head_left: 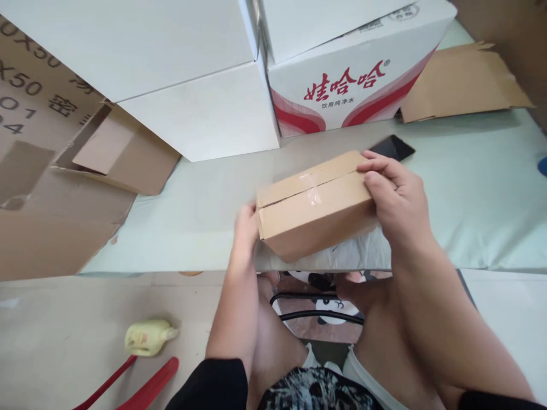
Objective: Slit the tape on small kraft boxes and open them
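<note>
Between my two hands is a brown cardboard box point(320, 219), tilted over the near part of the pale green table cover. Its top flaps meet along a seam, and a short piece of clear tape point(313, 196) crosses it. My left hand point(247, 225) grips the box's left end, its fingers partly hidden and slightly blurred. At the right end, my right hand point(395, 196) holds the box with its thumb and fingers on the top edge. A black phone-like slab point(393, 147) lies just behind my right hand.
White boxes point(205, 114) and a white-and-red water carton point(342, 97) stand along the back. An open cardboard box point(128, 148) is at left, a flattened carton point(465, 85) at right. On the floor lies a yellow bottle point(147, 337) near red bars point(149, 387).
</note>
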A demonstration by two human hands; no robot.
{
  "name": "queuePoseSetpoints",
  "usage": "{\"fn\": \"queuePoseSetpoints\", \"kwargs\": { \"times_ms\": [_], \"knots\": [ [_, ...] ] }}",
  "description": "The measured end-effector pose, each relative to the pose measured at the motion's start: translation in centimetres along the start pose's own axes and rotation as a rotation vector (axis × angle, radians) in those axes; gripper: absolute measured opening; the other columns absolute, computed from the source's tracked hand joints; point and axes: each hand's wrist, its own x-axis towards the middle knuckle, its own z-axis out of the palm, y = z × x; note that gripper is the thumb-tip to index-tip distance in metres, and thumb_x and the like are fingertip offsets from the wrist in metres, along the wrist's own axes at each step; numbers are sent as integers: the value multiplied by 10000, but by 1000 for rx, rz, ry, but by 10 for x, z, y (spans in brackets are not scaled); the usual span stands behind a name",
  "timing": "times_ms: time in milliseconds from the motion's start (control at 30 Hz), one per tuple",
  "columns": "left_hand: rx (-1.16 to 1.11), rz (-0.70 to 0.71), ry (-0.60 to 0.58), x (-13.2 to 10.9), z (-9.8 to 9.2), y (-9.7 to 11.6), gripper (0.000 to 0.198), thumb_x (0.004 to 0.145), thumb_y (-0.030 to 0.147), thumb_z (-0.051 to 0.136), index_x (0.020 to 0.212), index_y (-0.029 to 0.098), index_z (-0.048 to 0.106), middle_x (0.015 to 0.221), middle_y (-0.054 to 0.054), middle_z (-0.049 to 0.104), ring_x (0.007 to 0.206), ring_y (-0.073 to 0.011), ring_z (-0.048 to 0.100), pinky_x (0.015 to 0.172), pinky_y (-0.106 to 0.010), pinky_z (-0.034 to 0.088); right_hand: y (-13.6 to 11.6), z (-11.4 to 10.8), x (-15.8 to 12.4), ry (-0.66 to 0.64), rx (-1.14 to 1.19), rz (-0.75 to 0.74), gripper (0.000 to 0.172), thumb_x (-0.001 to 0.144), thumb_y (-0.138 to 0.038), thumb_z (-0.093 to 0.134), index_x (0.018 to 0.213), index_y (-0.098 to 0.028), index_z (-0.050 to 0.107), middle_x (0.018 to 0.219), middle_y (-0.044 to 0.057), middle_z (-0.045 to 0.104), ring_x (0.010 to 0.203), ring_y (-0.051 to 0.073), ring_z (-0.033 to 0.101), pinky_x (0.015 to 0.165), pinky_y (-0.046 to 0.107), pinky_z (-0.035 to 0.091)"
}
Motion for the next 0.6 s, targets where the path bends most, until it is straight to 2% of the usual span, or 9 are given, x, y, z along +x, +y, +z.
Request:
{"fn": "queuePoseSetpoints", "kwargs": {
  "times_ms": [67,133,233,300,333,400,467,533,600],
  "knots": [
    [-50,71,60,-3,0,12,565,807,788,593,823,225,651,898,-57,722,1058,-280,675,923,-418,565,6,4,3,4,7,-12,119,898,-327,596,917,-271,700,1301,70,710,1345,314,598,1199,555,373],
    [-114,222,34,-8,2,23,630,785,856,521,912,259,672,1082,-65,726,1142,-280,659,967,-435,547,9,7,4,10,3,-48,129,897,-344,582,905,-271,687,1283,70,712,1341,305,597,1199,533,372],
    [50,416,-131,-12,2,32,492,733,728,709,893,263,723,1205,-86,694,1189,-301,631,1040,-478,500,14,11,6,-57,31,-85,203,912,-439,554,934,-277,674,1329,61,682,1352,291,579,1186,497,390],
    [202,451,-206,-11,1,33,380,749,614,761,861,251,750,1209,-103,681,1192,-309,619,1061,-498,481,19,9,9,-60,115,-54,370,973,-537,389,962,-283,657,1334,56,671,1299,273,609,1124,483,448],
    [232,461,-225,-11,0,33,348,764,581,760,867,249,760,1208,-111,675,1193,-311,615,1062,-507,478,22,7,12,-13,131,-18,440,992,-551,298,960,-280,644,1292,63,681,1237,266,639,1071,478,482],
    [224,473,-231,-9,-1,31,326,793,559,738,901,253,771,1195,-116,670,1177,-309,613,1053,-516,478,31,-2,17,150,-22,81,433,982,-535,289,903,-260,613,1142,93,690,1092,270,670,970,481,514],
    [215,482,-212,-7,-2,29,343,798,582,723,894,257,774,1153,-112,672,1146,-305,614,1046,-524,475,44,-12,21,219,-355,197,273,886,-495,502,810,-247,589,963,103,659,1001,299,650,917,501,501],
    [215,482,-183,-6,-1,27,374,800,619,701,872,258,772,1117,-107,674,1129,-304,611,1047,-531,471,60,-22,20,61,-532,264,199,764,-428,660,729,-255,567,803,90,610,957,328,624,881,510,479],
    [217,483,-174,-6,0,26,382,795,628,700,864,258,771,1102,-104,675,1122,-302,610,1046,-528,471,78,-27,17,-165,-421,215,225,710,-389,727,689,-278,533,684,69,569,918,327,617,838,471,466]
  ]
}}
